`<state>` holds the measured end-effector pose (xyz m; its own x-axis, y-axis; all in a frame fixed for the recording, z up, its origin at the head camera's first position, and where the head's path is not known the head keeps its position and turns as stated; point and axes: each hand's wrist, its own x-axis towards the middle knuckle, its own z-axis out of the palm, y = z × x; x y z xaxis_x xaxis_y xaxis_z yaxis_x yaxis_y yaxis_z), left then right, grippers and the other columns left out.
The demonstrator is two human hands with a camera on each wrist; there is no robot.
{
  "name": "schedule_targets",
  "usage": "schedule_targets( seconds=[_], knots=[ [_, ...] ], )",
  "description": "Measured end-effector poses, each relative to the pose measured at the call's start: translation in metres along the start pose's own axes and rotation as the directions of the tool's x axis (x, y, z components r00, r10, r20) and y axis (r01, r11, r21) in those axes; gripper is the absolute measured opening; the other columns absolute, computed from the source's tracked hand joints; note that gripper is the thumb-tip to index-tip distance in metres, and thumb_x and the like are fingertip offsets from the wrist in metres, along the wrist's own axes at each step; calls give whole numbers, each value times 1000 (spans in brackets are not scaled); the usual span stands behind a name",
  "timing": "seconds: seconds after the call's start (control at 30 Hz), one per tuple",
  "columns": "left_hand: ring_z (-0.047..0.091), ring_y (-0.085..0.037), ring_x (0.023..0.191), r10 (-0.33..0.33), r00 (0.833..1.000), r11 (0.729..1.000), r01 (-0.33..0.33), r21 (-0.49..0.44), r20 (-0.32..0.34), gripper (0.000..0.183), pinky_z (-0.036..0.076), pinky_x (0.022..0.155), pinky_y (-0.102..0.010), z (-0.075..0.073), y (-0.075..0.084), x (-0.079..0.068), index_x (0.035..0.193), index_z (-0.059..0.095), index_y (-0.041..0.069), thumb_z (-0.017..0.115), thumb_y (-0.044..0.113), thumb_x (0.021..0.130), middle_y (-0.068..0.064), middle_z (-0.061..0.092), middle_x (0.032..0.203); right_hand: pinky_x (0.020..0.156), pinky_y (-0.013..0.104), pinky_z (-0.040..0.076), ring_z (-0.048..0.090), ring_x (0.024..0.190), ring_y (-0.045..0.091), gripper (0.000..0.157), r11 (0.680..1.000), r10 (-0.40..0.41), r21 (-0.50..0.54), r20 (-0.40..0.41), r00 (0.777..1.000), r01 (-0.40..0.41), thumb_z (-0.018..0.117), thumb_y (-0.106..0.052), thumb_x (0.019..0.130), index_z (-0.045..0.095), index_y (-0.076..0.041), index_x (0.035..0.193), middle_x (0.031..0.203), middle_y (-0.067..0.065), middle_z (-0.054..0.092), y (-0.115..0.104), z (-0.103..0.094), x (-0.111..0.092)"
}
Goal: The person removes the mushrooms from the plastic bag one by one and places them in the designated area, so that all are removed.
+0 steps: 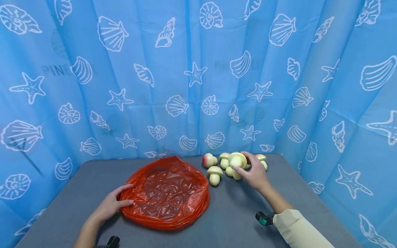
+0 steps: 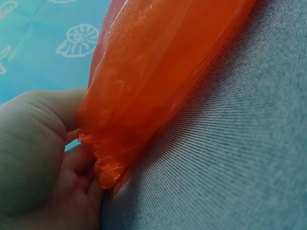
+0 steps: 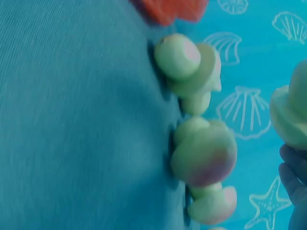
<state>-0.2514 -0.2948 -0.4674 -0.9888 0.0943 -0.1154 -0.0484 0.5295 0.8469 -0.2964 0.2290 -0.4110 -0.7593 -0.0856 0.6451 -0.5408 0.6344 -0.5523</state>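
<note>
A red plastic bag (image 1: 167, 220) lies on the table with its wide mouth facing up. My left hand (image 1: 108, 204) grips its left rim, thumb and fingertips reaching over the edge. In the left wrist view the bag's gathered film (image 2: 139, 96) sits between thumb and fingers. My right hand (image 1: 255, 172) holds a pale toy mushroom (image 1: 237, 160) up over the others, stem toward me. The right wrist view shows this held mushroom (image 3: 292, 110) at its right edge, with the fingertips (image 3: 292, 179) on its cap.
Several more toy mushrooms, some with reddish caps, cluster at the back right, among them one close to the bag (image 1: 214, 175) and one lying on its side (image 1: 209, 160). A blue shell-patterned curtain (image 1: 192, 86) hangs behind the grey table (image 1: 235, 220).
</note>
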Motion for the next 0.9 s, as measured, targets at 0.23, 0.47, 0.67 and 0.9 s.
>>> schedule_targets(
  seconds=[0.23, 0.47, 0.67, 0.9],
  knots=[
    [29, -52, 133, -1, 1000, 1000, 1, -2, -1, 77, 34, 99, -65, 1, 0, 0, 147, 40, 9, 73, 41, 85, -32, 25, 151, 75, 47, 50, 61, 91, 29, 54, 996, -20, -89, -28, 999, 17, 78, -17, 80, 57, 3, 126, 108, 16, 62, 15, -12, -6],
    [28, -52, 133, 8, 1000, 1000, -8, -1, -3, 77, 32, 100, -66, 1, 0, 0, 147, 40, 8, 73, 40, 85, -33, 24, 151, 79, 54, 50, 60, 95, 31, 52, 996, 57, -74, 21, 998, -56, 78, -18, 82, 57, 2, 125, 111, 18, 62, 26, -20, -14],
    [28, -52, 133, 7, 1000, 1000, -7, -1, -1, 77, 33, 100, -65, 2, 1, -1, 147, 40, 8, 73, 40, 85, -33, 24, 151, 81, 50, 49, 59, 97, 33, 55, 979, 168, -132, 70, 983, -158, 77, -26, 84, 55, 0, 127, 113, 19, 61, 32, -28, -21],
    [31, -51, 132, 8, 1000, 1000, -8, -14, -2, 76, 35, 99, -63, 2, 1, -1, 147, 40, 9, 73, 39, 86, -32, 25, 151, 82, 54, 45, 56, 103, 40, 65, 931, 294, -257, 101, 950, -261, 79, -33, 81, 53, 4, 128, 119, 27, 59, 39, -35, -26]
  ],
)
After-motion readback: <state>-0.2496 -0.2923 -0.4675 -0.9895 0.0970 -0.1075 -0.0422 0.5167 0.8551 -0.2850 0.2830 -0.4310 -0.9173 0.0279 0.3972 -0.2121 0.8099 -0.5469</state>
